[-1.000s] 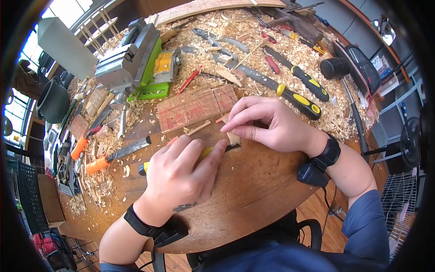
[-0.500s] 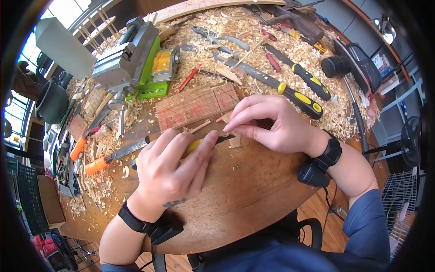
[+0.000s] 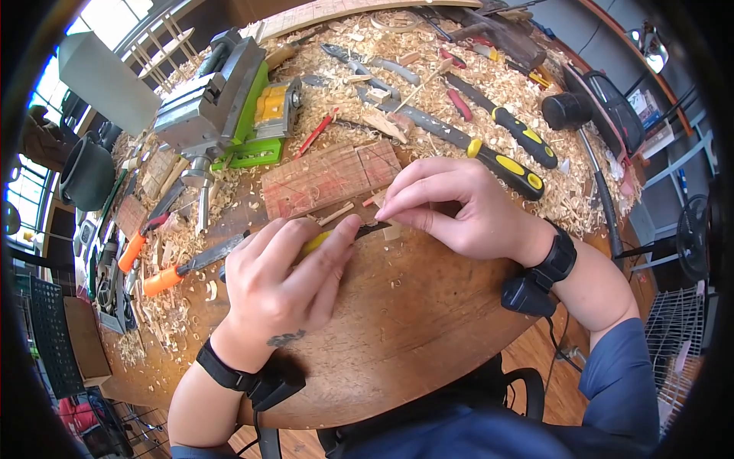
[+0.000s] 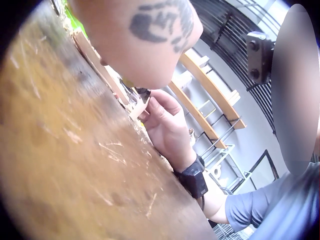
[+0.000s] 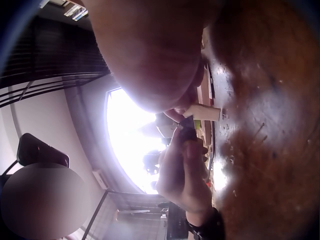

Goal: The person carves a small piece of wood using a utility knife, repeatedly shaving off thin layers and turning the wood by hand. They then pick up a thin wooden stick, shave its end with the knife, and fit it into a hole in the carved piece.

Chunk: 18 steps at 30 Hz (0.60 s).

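In the head view the left hand [image 3: 287, 275] grips a tool with a yellow and black handle [image 3: 315, 243], its thumb laid along it. A dark blade [image 3: 372, 229] points from that hand towards the right hand [image 3: 451, 206]. Between thumb and fingertips the right hand pinches a small pale piece of wood [image 3: 392, 232]. In the left wrist view this pale piece [image 4: 138, 109] hangs from the right fingers [image 4: 159, 111], beside the dark blade. The right wrist view shows the pale piece [image 5: 205, 112] close to the blade; exact contact cannot be told.
Behind the hands lies a reddish marked board [image 3: 329, 182]. A metal vise [image 3: 206, 115] with a green base stands at the back left. Orange-handled chisels [image 3: 162, 281], yellow-black rasps [image 3: 508, 172], a black mallet [image 3: 566, 112] and wood shavings [image 3: 352, 38] cover the bench around.
The left hand, with the yellow-handled tool, has moved left, away from the right hand. The blade has drawn back along the pale piece. The right hand stays nearly in place, still pinching.
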Available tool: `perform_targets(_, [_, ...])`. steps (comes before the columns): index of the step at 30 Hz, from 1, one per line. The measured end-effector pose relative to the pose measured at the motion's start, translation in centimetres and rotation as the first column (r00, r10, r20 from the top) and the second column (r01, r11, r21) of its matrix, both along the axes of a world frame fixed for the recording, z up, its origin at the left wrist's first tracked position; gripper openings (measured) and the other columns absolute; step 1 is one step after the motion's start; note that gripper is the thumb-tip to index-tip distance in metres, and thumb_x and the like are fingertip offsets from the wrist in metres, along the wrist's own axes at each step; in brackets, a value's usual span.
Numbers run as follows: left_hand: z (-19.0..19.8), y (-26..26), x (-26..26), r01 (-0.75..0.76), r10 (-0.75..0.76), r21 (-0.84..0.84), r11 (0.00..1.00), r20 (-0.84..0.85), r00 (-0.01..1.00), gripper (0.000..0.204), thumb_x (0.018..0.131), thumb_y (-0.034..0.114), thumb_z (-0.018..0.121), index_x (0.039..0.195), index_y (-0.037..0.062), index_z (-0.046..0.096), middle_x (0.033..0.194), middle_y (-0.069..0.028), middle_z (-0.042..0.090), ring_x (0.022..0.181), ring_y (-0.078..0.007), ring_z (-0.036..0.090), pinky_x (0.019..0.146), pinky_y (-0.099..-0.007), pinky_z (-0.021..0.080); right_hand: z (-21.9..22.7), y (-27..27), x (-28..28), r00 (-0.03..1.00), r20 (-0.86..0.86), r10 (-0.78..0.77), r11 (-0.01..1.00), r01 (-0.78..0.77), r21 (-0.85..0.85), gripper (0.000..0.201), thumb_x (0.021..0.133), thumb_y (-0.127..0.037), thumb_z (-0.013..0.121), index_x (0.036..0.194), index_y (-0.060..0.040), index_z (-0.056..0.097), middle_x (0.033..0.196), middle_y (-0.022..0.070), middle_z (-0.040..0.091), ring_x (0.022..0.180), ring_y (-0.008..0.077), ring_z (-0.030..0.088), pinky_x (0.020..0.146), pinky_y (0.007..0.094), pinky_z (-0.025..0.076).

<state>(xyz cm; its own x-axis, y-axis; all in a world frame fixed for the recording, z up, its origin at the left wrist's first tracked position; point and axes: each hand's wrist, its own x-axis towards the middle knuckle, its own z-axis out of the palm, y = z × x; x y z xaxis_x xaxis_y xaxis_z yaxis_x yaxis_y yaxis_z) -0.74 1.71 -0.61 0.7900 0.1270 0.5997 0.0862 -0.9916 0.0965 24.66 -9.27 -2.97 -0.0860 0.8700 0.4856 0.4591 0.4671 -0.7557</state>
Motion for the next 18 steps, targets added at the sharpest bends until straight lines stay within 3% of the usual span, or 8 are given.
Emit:
perform_targets(2, [-0.2, 0.21, 0.06, 0.014, -0.014, -0.004, 1.0, 0.022, 1.0, 0.045, 0.077, 0.003, 0.085, 0.122, 0.005, 0.083, 0.088, -0.0082, 0.067, 0.069, -0.0245, 0.065, 0.061, -0.0356, 0.052, 0.14, -0.13, 0.04, 1.0, 0.006, -0.005, 1.0, 0.005, 0.016, 0.013, 0.096, -0.001, 0.078, 0.107, -0.0072, 0.084, 0.103, 0.0051, 0.079, 0.087, 0.0155, 0.073, 0.069, 0.0277, 0.056])
perform_targets(4, [-0.51, 0.53, 0.09, 0.013, -0.014, 0.029, 1.0, 0.033, 0.999, 0.046, 0.075, 0.006, 0.084, 0.121, 0.0078, 0.084, 0.089, -0.0064, 0.066, 0.068, -0.0215, 0.064, 0.058, -0.0344, 0.051, 0.81, -0.43, -0.04, 0.999, 0.043, -0.003, 0.997, 0.006, -0.08, 0.02, 0.094, 0.007, 0.078, 0.109, -0.0055, 0.084, 0.108, 0.0088, 0.079, 0.098, 0.0226, 0.077, 0.086, 0.0323, 0.061])
perform_targets(5, [-0.58, 0.66, 0.09, 0.01, -0.013, 0.061, 0.998, 0.045, 0.999, 0.047, 0.074, 0.008, 0.083, 0.121, 0.0107, 0.085, 0.089, -0.0046, 0.066, 0.066, -0.0185, 0.064, 0.055, -0.0331, 0.05, 0.86, -0.49, -0.08, 0.999, 0.043, -0.003, 0.997, 0.006, -0.08, 0.02, 0.094, 0.007, 0.078, 0.109, -0.0055, 0.084, 0.108, 0.0088, 0.079, 0.098, 0.0226, 0.077, 0.086, 0.0323, 0.061])
perform_targets(12, [-0.4, 0.85, 0.16, 0.036, -0.039, 0.069, 0.997, 0.052, 0.998, 0.046, 0.076, 0.007, 0.082, 0.121, 0.0105, 0.084, 0.09, -0.0049, 0.067, 0.066, -0.0194, 0.064, 0.055, -0.0333, 0.051, 0.73, -0.47, -0.11, 1.0, 0.026, -0.01, 0.996, 0.012, -0.093, 0.021, 0.094, 0.006, 0.078, 0.111, -0.0059, 0.084, 0.109, 0.0093, 0.08, 0.099, 0.0223, 0.077, 0.086, 0.0323, 0.061])
perform_targets(14, [-0.13, 0.54, 0.09, 0.039, -0.039, -0.006, 0.999, 0.022, 0.999, 0.043, 0.077, 0.003, 0.086, 0.12, 0.0066, 0.083, 0.091, -0.0093, 0.069, 0.071, -0.0255, 0.066, 0.062, -0.0366, 0.052, 0.74, -0.46, -0.1, 1.0, 0.021, -0.015, 0.995, 0.017, -0.103, 0.021, 0.094, 0.006, 0.079, 0.111, -0.006, 0.084, 0.108, 0.0094, 0.08, 0.099, 0.0221, 0.077, 0.086, 0.0323, 0.061])
perform_targets(18, [-0.11, 0.51, 0.01, 0.029, -0.029, -0.009, 1.0, 0.0, 1.0, 0.043, 0.077, 0.002, 0.085, 0.12, 0.0063, 0.083, 0.092, -0.0094, 0.069, 0.072, -0.0259, 0.067, 0.063, -0.0368, 0.053, 0.73, -0.43, -0.14, 1.0, 0.008, -0.013, 0.996, 0.014, -0.092, 0.021, 0.094, 0.006, 0.079, 0.111, -0.0057, 0.084, 0.108, 0.0097, 0.081, 0.099, 0.0222, 0.077, 0.086, 0.0319, 0.061])
